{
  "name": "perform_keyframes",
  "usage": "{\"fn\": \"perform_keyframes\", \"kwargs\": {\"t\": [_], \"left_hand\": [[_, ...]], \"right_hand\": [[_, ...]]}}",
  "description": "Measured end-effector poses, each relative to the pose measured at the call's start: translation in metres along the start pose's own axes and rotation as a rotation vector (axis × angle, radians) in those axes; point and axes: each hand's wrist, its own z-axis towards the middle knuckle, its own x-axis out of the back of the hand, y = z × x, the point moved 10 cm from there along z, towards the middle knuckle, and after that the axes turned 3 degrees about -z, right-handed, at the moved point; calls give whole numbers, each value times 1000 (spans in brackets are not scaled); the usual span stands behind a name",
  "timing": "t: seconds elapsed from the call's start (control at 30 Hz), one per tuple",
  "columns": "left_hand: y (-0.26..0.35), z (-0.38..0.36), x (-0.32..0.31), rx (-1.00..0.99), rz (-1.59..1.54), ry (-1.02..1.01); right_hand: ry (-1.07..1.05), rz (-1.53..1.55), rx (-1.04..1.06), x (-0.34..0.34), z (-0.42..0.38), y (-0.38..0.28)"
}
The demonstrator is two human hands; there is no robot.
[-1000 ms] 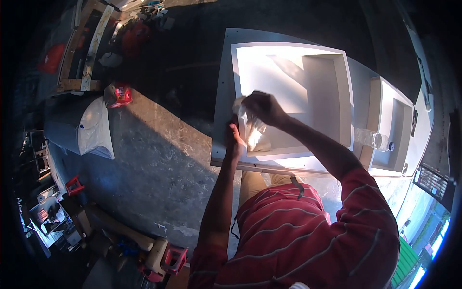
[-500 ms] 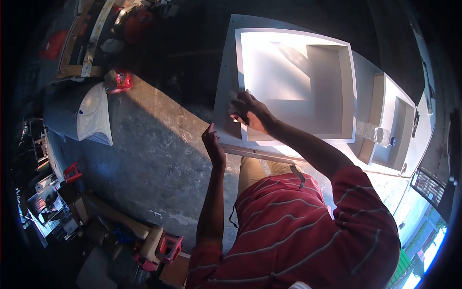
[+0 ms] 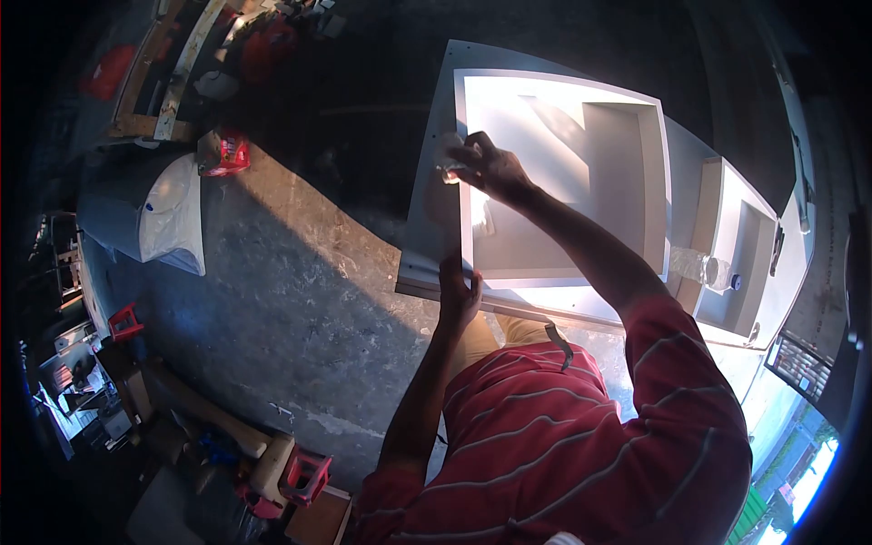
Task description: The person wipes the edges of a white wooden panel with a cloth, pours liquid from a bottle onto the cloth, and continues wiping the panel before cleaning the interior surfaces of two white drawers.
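Observation:
A large pale panel [image 3: 427,209] lies in front of me with a raised, white-edged box frame [image 3: 661,182] on it. My right hand [image 3: 495,171] is over the frame's left side, its fingers closed on a small pale piece whose kind I cannot make out. At the frame's near left corner is my left hand [image 3: 460,292], thumb apart from the fingers and at the edge. Shadow hides part of those fingers. A second, smaller box frame [image 3: 713,209] stands on the panel at the right. Between the two frames lies a clear plastic bottle [image 3: 699,267] with a blue cap.
On the concrete floor [image 3: 272,300] at the left stand a grey-white curved object [image 3: 145,213] and a red packet [image 3: 227,154]. Red plastic stools [image 3: 307,477] and wooden pieces [image 3: 213,409] are at the lower left. A wooden frame [image 3: 168,100] stands at the upper left.
My right hand has moved up and slightly right along the frame's left side. My left hand has moved right and down, from the panel's edge to the frame's near corner.

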Motion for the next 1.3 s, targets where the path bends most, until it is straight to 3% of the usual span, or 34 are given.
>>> {"fn": "perform_keyframes", "kwargs": {"t": [0.17, 0.2, 0.23, 0.3, 0.33, 0.4, 0.5, 0.57, 0.6, 0.63, 0.7, 0.83, 0.93, 1.03, 1.1, 1.2, 1.3], "left_hand": [[-4, -5, 0, 33, 2, 38], [-4, -4, 2, 37, -12, 58], [-5, -4, 3, 30, -14, 52], [-22, -2, -2, 134, 51, -47], [-15, 7, 4, 126, 51, -54], [-15, 31, 7, 329, 140, -176], [12, 84, 26, 181, 325, 170], [9, 105, 13, 65, 363, 176], [-20, 106, -1, 283, 236, 49], [-8, 106, 4, 200, 251, 113], [-6, 106, 4, 71, 357, 163], [-4, 108, 4, 69, 401, 112], [-9, 110, 1, 130, 344, 49], [-6, 111, 1, 105, 352, 42], [-4, 112, 3, 107, 351, 54], [-13, 116, 2, 81, 378, 33], [-11, 114, -2, 100, 347, 13]], "right_hand": [[-7, -168, -166, 2, 66, 64], [40, -72, -219, 3, 78, 80], [88, -250, -260, 20, 87, 82], [109, -309, -153, -1, 104, 124], [115, -314, -161, 2, 104, 124], [174, -278, -295, 15, 102, 127], [245, -231, -261, 21, 98, 126], [162, -295, -264, 15, 102, 135], [142, -297, -327, 16, 100, 146], [120, -299, -393, 18, 95, 159], [80, -314, -473, 40, 75, 166], [291, -361, -508, 109, 6, 198], [195, -502, -762, 156, -63, 257], [263, -507, -979, 206, -147, 343], [90, -602, -1005, 238, -152, 317], [113, -640, -946, 234, -173, 322], [280, -489, -1082, 235, -207, 285]]}}
